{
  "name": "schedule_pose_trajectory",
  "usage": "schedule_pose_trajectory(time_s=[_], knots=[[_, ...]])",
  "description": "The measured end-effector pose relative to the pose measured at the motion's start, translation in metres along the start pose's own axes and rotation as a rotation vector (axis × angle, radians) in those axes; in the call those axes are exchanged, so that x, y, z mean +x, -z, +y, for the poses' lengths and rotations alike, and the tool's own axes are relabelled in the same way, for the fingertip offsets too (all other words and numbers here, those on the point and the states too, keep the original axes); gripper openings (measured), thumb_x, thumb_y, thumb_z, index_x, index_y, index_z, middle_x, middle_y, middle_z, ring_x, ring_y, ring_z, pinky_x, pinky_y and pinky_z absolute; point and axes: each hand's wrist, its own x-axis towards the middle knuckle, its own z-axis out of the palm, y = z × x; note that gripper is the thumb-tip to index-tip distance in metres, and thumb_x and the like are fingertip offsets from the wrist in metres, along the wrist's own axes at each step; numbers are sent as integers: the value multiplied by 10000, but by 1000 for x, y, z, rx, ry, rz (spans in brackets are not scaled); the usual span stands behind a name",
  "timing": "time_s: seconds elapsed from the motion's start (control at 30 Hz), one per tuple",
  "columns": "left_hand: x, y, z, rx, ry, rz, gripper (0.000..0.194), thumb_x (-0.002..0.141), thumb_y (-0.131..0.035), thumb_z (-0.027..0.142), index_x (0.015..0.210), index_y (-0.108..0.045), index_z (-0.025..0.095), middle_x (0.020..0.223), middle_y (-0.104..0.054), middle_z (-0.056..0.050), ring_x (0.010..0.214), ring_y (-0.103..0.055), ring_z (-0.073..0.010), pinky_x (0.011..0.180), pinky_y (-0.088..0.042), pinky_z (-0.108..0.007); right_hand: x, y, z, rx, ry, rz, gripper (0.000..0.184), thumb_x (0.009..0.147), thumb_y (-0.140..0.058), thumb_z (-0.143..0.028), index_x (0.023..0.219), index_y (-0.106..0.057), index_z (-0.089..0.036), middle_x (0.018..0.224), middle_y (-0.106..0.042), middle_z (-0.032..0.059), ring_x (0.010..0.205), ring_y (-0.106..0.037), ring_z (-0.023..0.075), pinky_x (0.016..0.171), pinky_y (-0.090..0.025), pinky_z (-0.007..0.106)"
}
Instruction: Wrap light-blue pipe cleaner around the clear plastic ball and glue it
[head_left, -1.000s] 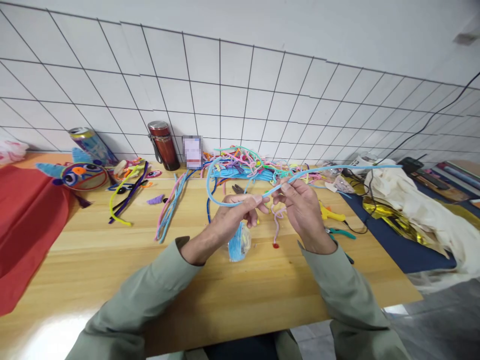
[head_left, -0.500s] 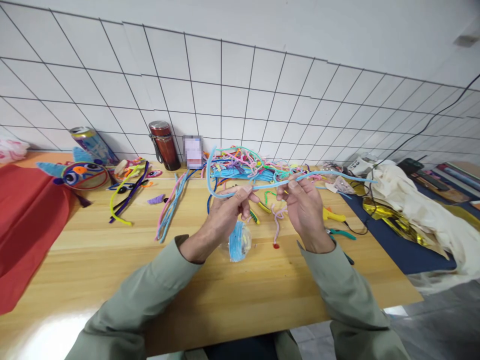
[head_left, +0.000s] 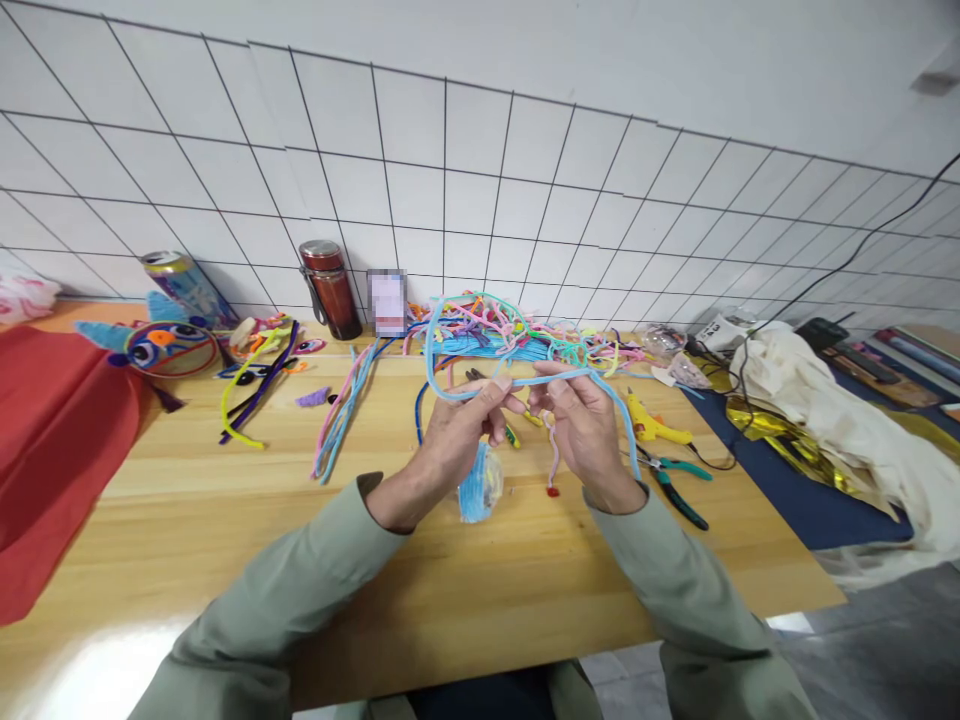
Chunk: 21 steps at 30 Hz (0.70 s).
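Observation:
A light blue pipe cleaner is stretched between my two hands above the table. My left hand pinches it on the left, where its free end curves upward. Its right part passes through the fingers of my right hand and bends down beside the wrist. Below my left hand lies a clear plastic piece wrapped with blue. A pink twisted pipe cleaner with a red tip rests under my right hand. Behind both hands spreads a tangled heap of coloured pipe cleaners.
Pliers and a yellow glue gun lie on the right. Pink and blue pipe cleaners are on the left, near a brown flask, a can and a decorated blue craft piece. Red cloth covers the left edge.
The right part of the blue pipe cleaner, stretched out straight to the right before, now bends down past my right wrist. My right hand has moved slightly left, closer to my left hand.

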Motion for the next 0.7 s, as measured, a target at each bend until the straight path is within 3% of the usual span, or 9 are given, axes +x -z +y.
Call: schedule_pose_trajectory(time_s=[0.37,0.7], knots=[[-5,-6,0,-46,35,-38,447,768,-892,571,766,-775,139,811,-811,-74,445,-504,-53,423,-392,-221,2,-6,-3,38,35,121,366,832,-869,-615,895,-798,-262,702,-663,-21,649,-615,155,634,-520,315],[-3,-1,6,-76,18,-37,496,752,-904,622,720,-773,144,705,-778,-43,408,-458,-34,421,-352,-211,11,4,-12,107,80,197,339,802,-910,-567,855,-797,-251,758,-689,-7,650,-588,136,586,-498,285]])
